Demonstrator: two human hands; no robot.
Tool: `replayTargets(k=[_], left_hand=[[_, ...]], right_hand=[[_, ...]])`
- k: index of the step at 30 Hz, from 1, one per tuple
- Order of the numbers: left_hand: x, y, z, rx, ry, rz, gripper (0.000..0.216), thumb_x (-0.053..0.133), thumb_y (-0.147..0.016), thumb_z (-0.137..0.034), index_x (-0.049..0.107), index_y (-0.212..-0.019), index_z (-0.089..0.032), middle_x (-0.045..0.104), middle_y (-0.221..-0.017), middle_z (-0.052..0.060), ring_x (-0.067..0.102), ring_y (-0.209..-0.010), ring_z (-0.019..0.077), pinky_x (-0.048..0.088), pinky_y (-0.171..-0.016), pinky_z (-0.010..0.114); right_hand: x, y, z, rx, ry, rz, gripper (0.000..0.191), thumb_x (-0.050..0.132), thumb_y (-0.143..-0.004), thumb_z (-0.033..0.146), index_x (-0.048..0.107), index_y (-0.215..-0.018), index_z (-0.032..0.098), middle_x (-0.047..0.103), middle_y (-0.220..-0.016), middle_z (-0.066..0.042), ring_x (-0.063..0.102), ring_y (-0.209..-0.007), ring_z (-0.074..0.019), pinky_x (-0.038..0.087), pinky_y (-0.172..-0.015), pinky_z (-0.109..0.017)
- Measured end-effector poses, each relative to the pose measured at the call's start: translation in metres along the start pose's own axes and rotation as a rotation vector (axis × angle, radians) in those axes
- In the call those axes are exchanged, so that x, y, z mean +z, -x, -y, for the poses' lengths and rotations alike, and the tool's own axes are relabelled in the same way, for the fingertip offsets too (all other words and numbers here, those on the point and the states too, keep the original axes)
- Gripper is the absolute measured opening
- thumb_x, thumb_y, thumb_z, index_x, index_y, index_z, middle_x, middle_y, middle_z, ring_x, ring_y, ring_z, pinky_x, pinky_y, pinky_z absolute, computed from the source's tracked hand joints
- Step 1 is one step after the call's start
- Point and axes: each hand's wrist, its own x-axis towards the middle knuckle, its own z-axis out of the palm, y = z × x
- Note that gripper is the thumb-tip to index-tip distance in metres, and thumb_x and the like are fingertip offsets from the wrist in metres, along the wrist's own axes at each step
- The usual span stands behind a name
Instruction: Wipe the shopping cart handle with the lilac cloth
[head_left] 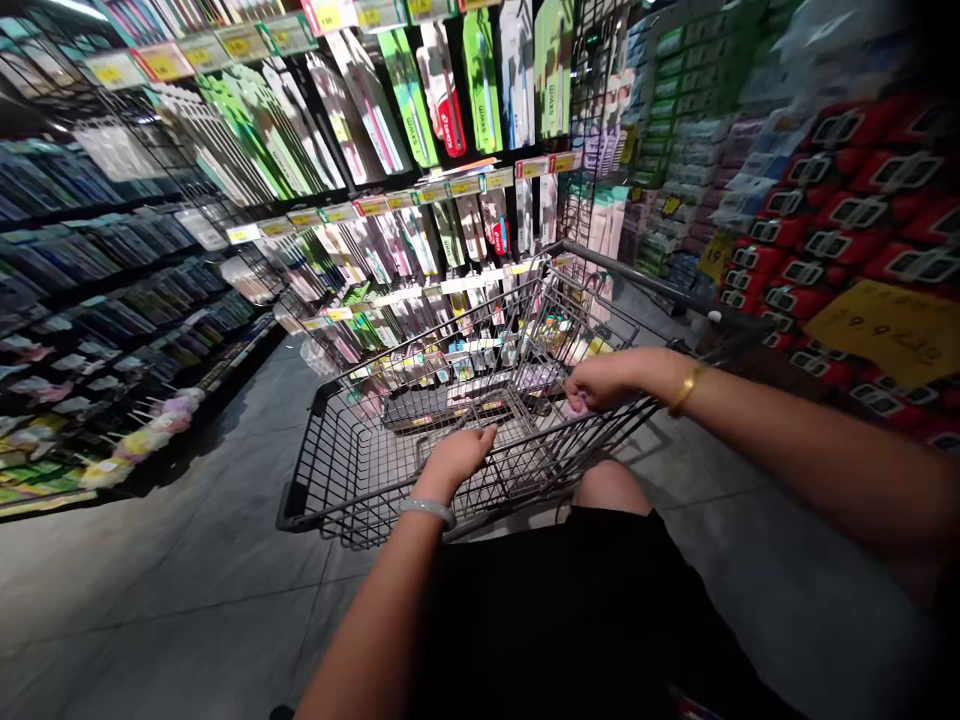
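A grey wire shopping cart (352, 470) stands in a shop aisle right in front of me. My left hand (455, 455), with a pale bangle on its wrist, grips the cart's near rail. My right hand (600, 382), a gold bracelet on its wrist, is closed on the cart's handle further right. Several small items (480, 365) lie in the cart's basket; I cannot make them out. My bare knee (611, 485) shows just behind the cart.
Racks of hanging toothbrush packs (420, 110) with yellow price tags fill the wall ahead and left. Stacked red packages (862, 200) and a yellow price sign (889, 330) stand at the right. Grey tiled floor (150, 590) lies to the left of the cart.
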Motion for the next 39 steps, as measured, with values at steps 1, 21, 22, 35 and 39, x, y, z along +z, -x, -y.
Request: replayTargets(k=[1, 21, 22, 35, 39], left_hand=[[0.0, 0.0, 0.0, -0.002, 0.003, -0.005, 0.078, 0.012, -0.094, -0.068, 0.071, -0.085, -0.019, 0.075, -0.094, 0.014, 0.068, -0.093, 0.0309, 0.049, -0.076, 0.036], [0.002, 0.006, -0.004, -0.047, -0.012, -0.062, 0.064, 0.019, -0.096, -0.059, 0.073, -0.097, -0.027, 0.076, -0.1, 0.009, 0.068, -0.096, 0.0295, 0.049, -0.08, 0.038], [0.002, 0.007, -0.005, -0.055, -0.016, -0.072, 0.063, 0.019, -0.096, -0.059, 0.073, -0.097, -0.027, 0.075, -0.1, 0.009, 0.068, -0.096, 0.03, 0.049, -0.08, 0.038], [0.005, 0.014, -0.01, -0.048, -0.083, -0.157, 0.063, 0.018, -0.099, -0.054, 0.072, -0.094, -0.022, 0.075, -0.099, 0.012, 0.069, -0.094, 0.0283, 0.049, -0.078, 0.036], [0.005, 0.016, -0.01, -0.05, -0.087, -0.18, 0.06, 0.02, -0.099, -0.049, 0.073, -0.094, -0.021, 0.075, -0.098, 0.012, 0.07, -0.093, 0.0274, 0.05, -0.077, 0.035]], right_hand=[[0.01, 0.008, 0.007, -0.03, 0.054, -0.113, 0.019, 0.061, -0.078, 0.013, 0.072, -0.093, 0.02, 0.066, -0.08, -0.003, 0.055, -0.069, -0.014, 0.037, -0.068, -0.027], [0.161, 0.014, 0.054, 0.006, 0.06, -1.319, 0.045, 0.045, -0.093, 0.014, 0.065, -0.127, 0.035, 0.062, -0.136, 0.002, 0.047, -0.135, -0.0212, 0.03, -0.115, -0.045], [0.165, 0.012, 0.06, -0.067, 0.094, -1.277, 0.043, 0.048, -0.093, 0.017, 0.065, -0.128, 0.036, 0.061, -0.138, 0.003, 0.046, -0.136, -0.0211, 0.029, -0.116, -0.045], [0.141, 0.014, 0.044, -0.095, 0.053, -1.175, 0.049, 0.059, -0.093, 0.033, 0.052, -0.141, 0.03, 0.051, -0.149, -0.005, 0.048, -0.133, -0.026, 0.038, -0.11, -0.046], [0.131, 0.003, 0.061, -0.203, 0.116, -1.202, 0.03, 0.056, -0.095, 0.035, 0.065, -0.123, 0.032, 0.066, -0.129, -0.001, 0.046, -0.135, -0.0259, 0.02, -0.118, -0.054]])
